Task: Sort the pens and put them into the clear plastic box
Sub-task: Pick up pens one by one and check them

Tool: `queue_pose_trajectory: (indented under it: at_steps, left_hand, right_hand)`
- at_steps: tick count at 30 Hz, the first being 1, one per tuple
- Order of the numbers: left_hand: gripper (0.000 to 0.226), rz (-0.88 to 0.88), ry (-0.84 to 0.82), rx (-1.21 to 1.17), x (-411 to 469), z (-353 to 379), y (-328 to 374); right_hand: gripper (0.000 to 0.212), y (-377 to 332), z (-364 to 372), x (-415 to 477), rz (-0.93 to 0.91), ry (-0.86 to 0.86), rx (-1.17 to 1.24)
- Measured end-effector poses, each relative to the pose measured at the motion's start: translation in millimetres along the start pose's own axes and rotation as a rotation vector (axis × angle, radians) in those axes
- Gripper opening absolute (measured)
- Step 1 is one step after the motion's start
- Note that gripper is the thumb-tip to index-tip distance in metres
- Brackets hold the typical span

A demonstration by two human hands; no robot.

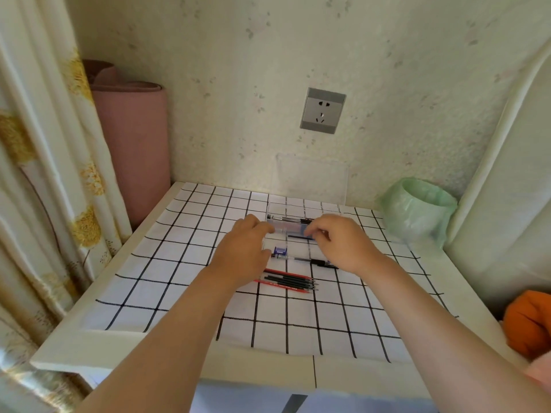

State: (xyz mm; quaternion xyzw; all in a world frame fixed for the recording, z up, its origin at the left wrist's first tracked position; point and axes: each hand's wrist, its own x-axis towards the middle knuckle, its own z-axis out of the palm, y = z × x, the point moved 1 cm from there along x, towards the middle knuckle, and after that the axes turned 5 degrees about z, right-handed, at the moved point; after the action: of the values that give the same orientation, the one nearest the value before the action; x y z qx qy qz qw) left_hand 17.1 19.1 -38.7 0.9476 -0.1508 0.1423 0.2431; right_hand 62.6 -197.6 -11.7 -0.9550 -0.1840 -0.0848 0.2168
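Observation:
The clear plastic box (pixel 298 208) stands open on the checked cloth, its lid (pixel 311 177) upright against the wall. Between my hands a clear pen (pixel 290 228) is held over the box: my left hand (pixel 241 248) pinches its left end and my right hand (pixel 343 241) pinches its right end. A black pen (pixel 286 218) lies at the box's far side and a dark refill (pixel 299 237) under the held pen. In front of the box lie a blue-capped pen (pixel 293 257) and a bundle of red and black refills (pixel 287 280).
A green plastic bag over a bin (pixel 417 211) stands at the back right. A pink roll (pixel 134 150) and a curtain (pixel 35 180) fill the left side. An orange cloth (pixel 527 321) lies at the right edge. A wall socket (pixel 322 110) is above the box.

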Motion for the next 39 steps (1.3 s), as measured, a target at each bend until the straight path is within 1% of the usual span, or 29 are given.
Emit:
queue_pose_trajectory:
  at_steps: [2, 3, 5, 11, 16, 19, 22, 27, 30, 32, 35, 39]
  left_hand:
    - [0.033, 0.032, -0.004, 0.014, -1, -1, 5]
    - [0.029, 0.038, -0.022, 0.012, -2, -1, 7]
    - [0.025, 0.049, -0.069, 0.009, -3, 2, 13]
    - [0.037, 0.096, -0.209, 0.029, -3, 12, 19]
    - [0.040, 0.116, -0.245, 0.053, -2, 19, 26]
    - [0.041, 0.128, -0.254, 0.059, 0, 21, 29]
    - [0.041, 0.141, -0.235, 0.052, 3, 23, 32]
    - [0.038, 0.209, -0.149, 0.038, 5, 24, 38]
    - [0.033, 0.248, -0.152, 0.038, 6, 22, 42]
    - [0.029, 0.230, -0.161, 0.034, 6, 20, 41]
    - [0.023, 0.174, -0.152, 0.024, 7, 15, 37]
    - [0.019, 0.171, -0.126, 0.043, 7, 12, 35]
  right_hand:
    - [0.024, -2, -2, -11, 0.038, -0.120, -0.002]
    - [0.024, -2, -2, -17, 0.042, -0.170, -0.047]
    - [0.026, -3, -1, -27, 0.026, -0.215, -0.137]
    - [0.032, 2, 8, -41, -0.016, -0.168, -0.199]
    - [0.033, 12, 16, -45, -0.028, -0.135, -0.323]
    - [0.031, 16, 17, -46, -0.031, -0.149, -0.367]
    - [0.025, 17, 16, -45, -0.031, -0.168, -0.359]
    - [0.021, 11, 8, -44, -0.021, -0.170, -0.282]
    - [0.019, 4, 4, -44, -0.053, -0.142, -0.211]
    - [0.020, 0, 1, -44, -0.075, -0.149, -0.164]
    - [0.028, -1, 1, -44, -0.054, -0.212, -0.111]
    - [0.027, -1, 5, -43, -0.032, -0.320, -0.141]
